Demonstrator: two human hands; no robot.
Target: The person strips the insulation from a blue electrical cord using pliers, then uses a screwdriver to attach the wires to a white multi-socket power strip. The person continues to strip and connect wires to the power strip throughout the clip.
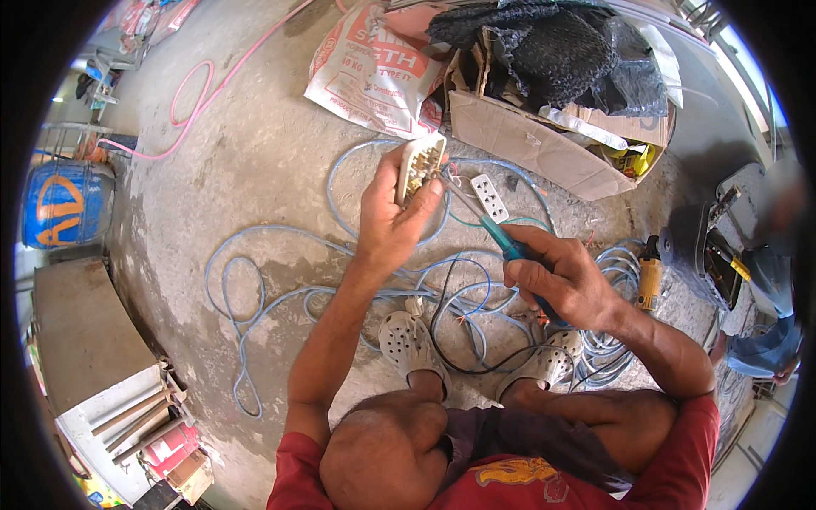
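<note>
My left hand (393, 217) grips an opened white extension socket (415, 160), its brass contacts and screws bared. In my right hand (565, 276) is a screwdriver (501, 235) with a teal handle. The shaft slants up and left, and its tip meets the edge of the socket near my left thumb; whether it sits on a screw is too small to tell. Beyond the shaft, on the floor, lies a white socket cover (489, 198) with several outlet holes. Thin wires show between it and the socket. Loops of blue cable (280, 293) spread beneath both hands.
A cardboard box (535, 144) topped with black plastic stands ahead, beside a printed paper sack (374, 72). To the right are a yellow angle grinder (649, 285), an open black toolbox (701, 255) and another person (769, 289). A blue drum (68, 204) and cabinet (89, 331) stand left.
</note>
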